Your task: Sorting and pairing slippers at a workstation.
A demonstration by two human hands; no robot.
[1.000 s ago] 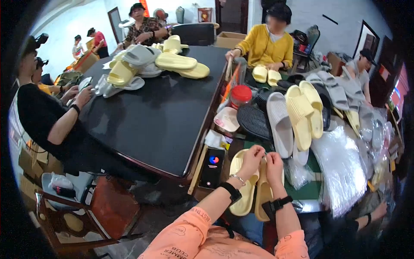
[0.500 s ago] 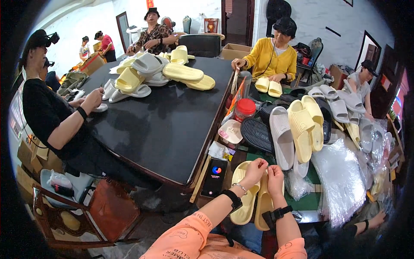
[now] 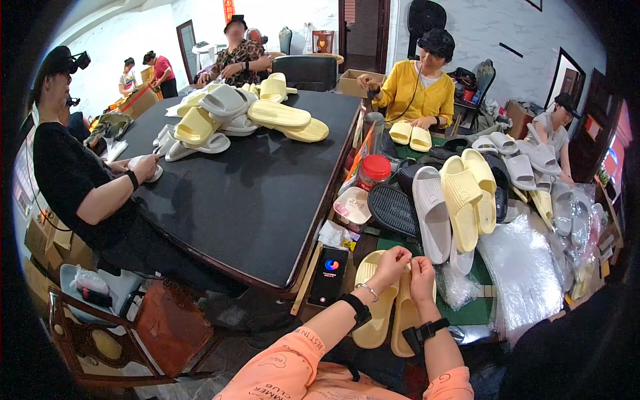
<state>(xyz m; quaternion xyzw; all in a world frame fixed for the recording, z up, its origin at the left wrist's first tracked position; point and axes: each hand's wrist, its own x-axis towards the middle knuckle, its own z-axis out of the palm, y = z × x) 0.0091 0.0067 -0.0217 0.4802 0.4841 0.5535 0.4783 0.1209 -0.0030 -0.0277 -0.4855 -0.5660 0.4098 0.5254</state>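
Close together over a pair of pale yellow slide slippers, my left hand [image 3: 392, 265] and my right hand [image 3: 421, 276] are both pinched, fingertips nearly meeting. Whatever lies between the fingers is too small to make out. The left slipper [image 3: 375, 323] and the right slipper [image 3: 403, 327] lie side by side at the table's near edge, toes pointing away, partly covered by my hands and wrists. Just beyond my hands stand a grey slipper [image 3: 432, 217] and more yellow slippers [image 3: 461, 200], heaped with black ones [image 3: 395, 210].
Clear plastic bags [image 3: 523, 267] lie to the right. A phone [image 3: 329, 273], a white tub [image 3: 353, 205] and a red-lidded jar [image 3: 374, 172] sit to the left. Beyond is a black table [image 3: 247, 200] with piled slippers. Several people work around; a dark shape [image 3: 573, 353] fills the lower right.
My hands stay pinched over the slippers with little movement. The person in yellow has raised a hand off the table edge. A dark shape has come in at lower right.
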